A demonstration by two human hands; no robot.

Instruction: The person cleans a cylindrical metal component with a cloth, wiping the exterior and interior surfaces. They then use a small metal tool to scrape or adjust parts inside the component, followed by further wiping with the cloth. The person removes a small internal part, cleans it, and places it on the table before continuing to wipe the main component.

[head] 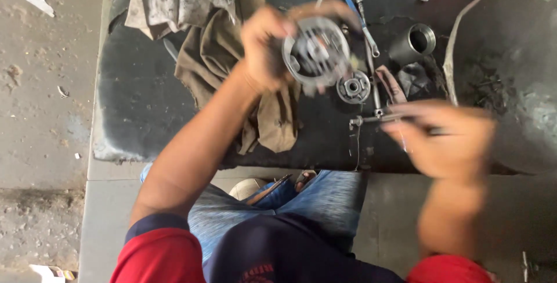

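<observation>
Right hand (449,141): blurred, closed around a thin metal tool (377,118) at 3 o'clock
Left hand (270,48): a round metal part (316,51) is gripped at 12 o'clock, above the brown rag (220,57)

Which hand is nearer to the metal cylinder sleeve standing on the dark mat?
The right hand. It is below the metal cylinder sleeve, blurred, apparently gripping a thin tool. The left hand is farther off to the side, holding a round metal part.

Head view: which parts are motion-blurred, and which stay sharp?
Head view: the right hand is heavily smeared by motion; the left hand and the round metal part it holds are softer too; the brown rag and small hub on the mat stay fairly sharp.
</observation>
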